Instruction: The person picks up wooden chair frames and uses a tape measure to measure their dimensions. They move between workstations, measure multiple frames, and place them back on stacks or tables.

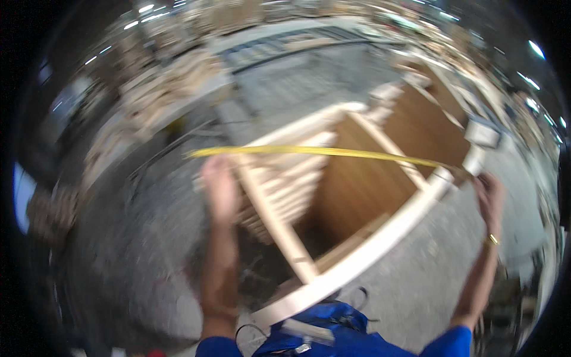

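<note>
A yellow measuring tape point(321, 152) is stretched across a pale wooden frame point(363, 253) with a brown panel point(363, 178) behind it. My left hand point(219, 187) holds the tape's left part against a frame rail, with the tape end sticking out past it to the left. At the frame's right corner my right hand point(489, 195) grips the tape's other end; its case is hidden by blur. The picture is motion-blurred.
Stacked light wood slats point(279, 190) lie inside the frame on the left. Grey concrete floor point(137, 250) surrounds it. More timber piles point(160, 89) and frames stand at the back, and a small white block point(482, 134) sits beyond the right corner.
</note>
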The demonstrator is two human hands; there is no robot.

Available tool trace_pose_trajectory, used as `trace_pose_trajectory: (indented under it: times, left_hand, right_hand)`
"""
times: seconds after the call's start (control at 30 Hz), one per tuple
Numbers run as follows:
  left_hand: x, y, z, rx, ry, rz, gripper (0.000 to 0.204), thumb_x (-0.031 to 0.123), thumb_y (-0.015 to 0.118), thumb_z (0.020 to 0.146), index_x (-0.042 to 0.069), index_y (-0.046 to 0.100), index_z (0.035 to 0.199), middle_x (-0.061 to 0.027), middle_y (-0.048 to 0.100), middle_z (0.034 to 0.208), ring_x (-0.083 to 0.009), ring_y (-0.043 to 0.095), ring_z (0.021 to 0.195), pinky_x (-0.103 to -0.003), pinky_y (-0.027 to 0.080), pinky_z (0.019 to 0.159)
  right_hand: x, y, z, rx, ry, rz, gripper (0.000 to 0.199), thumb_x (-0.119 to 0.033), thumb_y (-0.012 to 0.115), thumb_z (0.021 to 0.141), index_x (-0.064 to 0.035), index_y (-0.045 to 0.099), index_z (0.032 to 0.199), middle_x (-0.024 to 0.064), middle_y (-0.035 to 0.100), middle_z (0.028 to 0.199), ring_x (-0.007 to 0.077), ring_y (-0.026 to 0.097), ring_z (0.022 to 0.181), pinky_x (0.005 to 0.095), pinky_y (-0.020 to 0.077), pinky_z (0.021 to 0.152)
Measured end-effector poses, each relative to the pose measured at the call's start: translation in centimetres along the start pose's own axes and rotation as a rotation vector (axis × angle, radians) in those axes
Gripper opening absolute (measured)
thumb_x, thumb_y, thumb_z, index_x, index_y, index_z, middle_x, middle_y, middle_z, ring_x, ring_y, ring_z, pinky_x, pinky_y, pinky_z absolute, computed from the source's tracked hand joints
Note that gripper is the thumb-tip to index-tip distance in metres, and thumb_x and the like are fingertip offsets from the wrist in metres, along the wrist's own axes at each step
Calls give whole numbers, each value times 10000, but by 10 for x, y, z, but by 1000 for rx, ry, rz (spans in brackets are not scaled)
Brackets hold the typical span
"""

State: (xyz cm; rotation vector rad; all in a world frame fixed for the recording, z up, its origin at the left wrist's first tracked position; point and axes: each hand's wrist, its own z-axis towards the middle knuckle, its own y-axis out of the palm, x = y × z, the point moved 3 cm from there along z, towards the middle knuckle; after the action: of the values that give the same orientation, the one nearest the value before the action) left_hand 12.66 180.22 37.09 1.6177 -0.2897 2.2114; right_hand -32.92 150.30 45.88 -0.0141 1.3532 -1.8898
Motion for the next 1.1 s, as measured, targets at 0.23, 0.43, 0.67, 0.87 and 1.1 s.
trace_pose_trajectory:
  times: [0.23,0.43,0.67,0.87,1.1]
  left_hand:
    - [-21,-17,15,109,-76,-155,175,135,503,930,-22,573,899,-50,596,845,-99,543,746,-237,446,672]
    - [-11,-8,18,32,-107,-129,183,149,497,936,-23,555,916,-78,605,858,-122,586,761,-268,493,658]
    - [-7,-12,18,63,-132,-109,183,148,494,933,-24,556,949,-100,607,894,-166,607,766,-297,521,674]
    - [-7,-7,18,62,-110,-72,175,145,506,927,-21,559,911,-92,609,869,-160,598,748,-291,514,661]
    - [-10,-11,20,59,-122,-37,176,151,513,924,-18,562,909,-91,610,863,-163,598,742,-293,512,662]
  right_hand:
    - [-22,0,7,48,-64,-173,170,-225,619,769,-82,683,833,112,630,794,305,613,723,394,478,642]
    - [-15,19,-16,162,21,-228,169,-258,659,758,-96,679,802,65,620,758,261,609,708,360,474,613]
    - [-17,46,-28,516,45,-219,193,-294,702,708,-110,644,705,29,569,688,214,571,628,351,450,555]
    - [-14,61,-33,644,161,-98,200,-266,721,675,-92,632,721,40,553,757,220,565,679,358,438,608]
    - [-17,68,-33,701,244,-62,197,-253,731,668,-98,620,714,42,538,763,221,560,709,353,420,618]
